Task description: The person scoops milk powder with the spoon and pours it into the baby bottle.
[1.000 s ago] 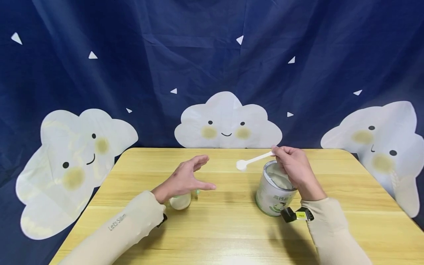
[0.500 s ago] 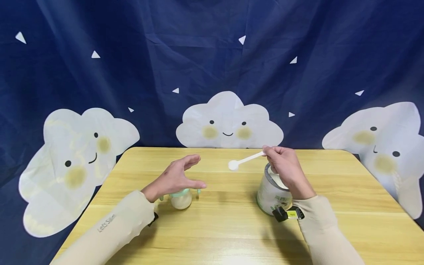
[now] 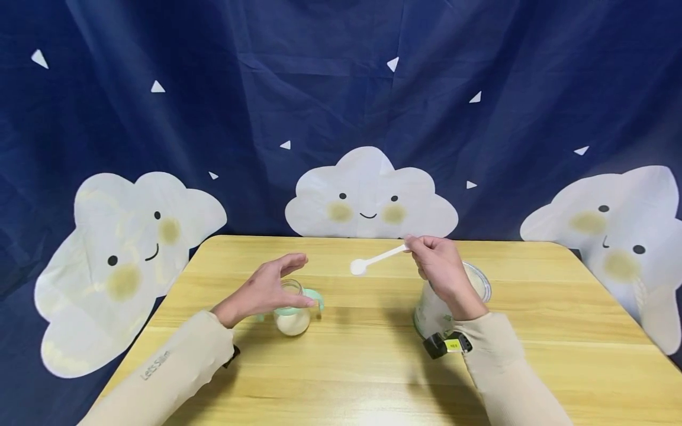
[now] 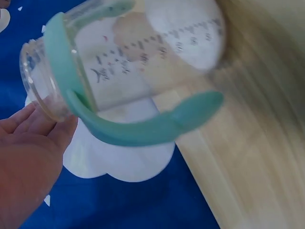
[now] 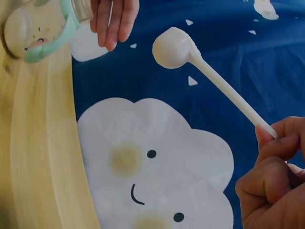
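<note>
In the head view my right hand (image 3: 441, 269) pinches the end of a white measuring scoop's handle (image 3: 388, 254). White powder fills the scoop's bowl (image 5: 171, 47), which points left over the table. My left hand (image 3: 264, 290) is held with fingers extended and thumb spread, just above and in front of a clear baby bottle (image 3: 293, 323). A mint-green ring with two handles (image 4: 138, 131) circles the bottle, whose mouth is uncovered. Measuring marks run along its side, and whitish contents show at the bottom. Behind my right wrist stands an uncapped can (image 3: 433, 313), partly hidden.
The bottle and can stand on a light wood-grain table (image 3: 362, 367). A dark blue curtain (image 3: 341, 77) with white cloud faces hangs right behind its far edge. A black wrist camera (image 3: 436, 346) is strapped to my right wrist.
My right hand has carried the scoop leftward, away from over the can. My left hand has shifted slightly left, uncovering more of the bottle and its green ring.
</note>
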A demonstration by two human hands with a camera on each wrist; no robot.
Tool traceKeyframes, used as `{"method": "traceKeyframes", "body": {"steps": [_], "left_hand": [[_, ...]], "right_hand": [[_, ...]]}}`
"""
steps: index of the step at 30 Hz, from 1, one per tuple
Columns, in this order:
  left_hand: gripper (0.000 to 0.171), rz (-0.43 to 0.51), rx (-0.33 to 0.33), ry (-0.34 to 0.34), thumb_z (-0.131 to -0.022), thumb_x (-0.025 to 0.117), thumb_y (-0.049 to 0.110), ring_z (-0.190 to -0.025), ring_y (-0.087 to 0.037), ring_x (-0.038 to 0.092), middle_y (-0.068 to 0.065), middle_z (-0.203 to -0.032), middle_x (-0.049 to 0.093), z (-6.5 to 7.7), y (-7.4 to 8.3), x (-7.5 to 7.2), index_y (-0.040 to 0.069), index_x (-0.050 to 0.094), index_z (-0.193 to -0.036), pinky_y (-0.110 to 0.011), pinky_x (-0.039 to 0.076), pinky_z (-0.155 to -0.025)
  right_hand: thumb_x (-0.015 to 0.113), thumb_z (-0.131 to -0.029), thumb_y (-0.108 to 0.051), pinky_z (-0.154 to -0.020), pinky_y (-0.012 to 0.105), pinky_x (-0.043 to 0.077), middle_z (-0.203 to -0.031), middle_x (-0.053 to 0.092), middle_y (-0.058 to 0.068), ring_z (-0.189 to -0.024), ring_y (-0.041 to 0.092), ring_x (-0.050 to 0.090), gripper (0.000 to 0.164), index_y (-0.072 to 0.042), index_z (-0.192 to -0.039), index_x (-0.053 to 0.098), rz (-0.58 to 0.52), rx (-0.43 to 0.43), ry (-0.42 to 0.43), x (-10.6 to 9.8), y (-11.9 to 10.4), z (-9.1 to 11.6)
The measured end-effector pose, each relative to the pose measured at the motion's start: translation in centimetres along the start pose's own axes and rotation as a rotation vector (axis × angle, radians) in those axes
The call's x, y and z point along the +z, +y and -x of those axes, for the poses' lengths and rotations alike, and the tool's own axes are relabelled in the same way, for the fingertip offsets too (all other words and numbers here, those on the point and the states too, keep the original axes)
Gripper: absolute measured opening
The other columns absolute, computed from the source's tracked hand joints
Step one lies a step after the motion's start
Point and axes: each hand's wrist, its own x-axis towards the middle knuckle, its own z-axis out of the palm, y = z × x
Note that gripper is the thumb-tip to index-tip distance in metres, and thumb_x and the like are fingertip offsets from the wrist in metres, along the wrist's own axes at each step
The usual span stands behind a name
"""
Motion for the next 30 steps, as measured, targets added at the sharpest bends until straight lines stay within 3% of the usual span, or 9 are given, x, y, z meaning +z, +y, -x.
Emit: {"method": "traceKeyframes", "body": {"steps": [13, 20, 30], "left_hand": [[0.092, -0.001, -0.019, 0.017, -0.073, 0.091, 0.029, -0.137, -0.032, 0.045, -0.017, -0.145, 0.051, 1.1, -2.0, -0.1, -0.001, 0.044, -0.146, -0.052, 0.033, -0.113], [0.090, -0.020, -0.001, 0.056, -0.071, 0.093, 0.027, -0.133, -0.034, 0.049, -0.019, -0.139, 0.056, 1.6, -3.2, 0.1, -0.003, 0.048, -0.142, -0.048, 0.036, -0.112], [0.086, -0.021, -0.064, 0.099, -0.070, 0.093, 0.027, -0.125, -0.035, 0.055, -0.015, -0.134, 0.060, 2.2, -4.3, 0.5, -0.003, 0.052, -0.140, -0.051, 0.043, -0.106]], "right_hand": [[0.060, -0.100, -0.018, -0.042, 0.020, 0.020, -0.052, 0.034, -0.006, -0.043, 0.006, 0.024, 0.039, -0.009, -0.062, 0.057, 0.016, 0.012, -0.002, 2.5, 0.5, -0.3], [0.062, -0.099, -0.019, -0.042, 0.019, 0.022, -0.053, 0.038, -0.006, -0.042, 0.004, 0.026, 0.033, -0.009, -0.068, 0.064, -0.014, 0.027, 0.002, 3.5, 1.1, -0.3], [0.060, -0.100, -0.017, -0.042, 0.018, 0.021, -0.055, 0.041, -0.004, -0.042, 0.005, 0.025, 0.033, -0.007, -0.069, 0.063, -0.042, 0.032, 0.001, 5.0, 1.7, 0.0]]}}
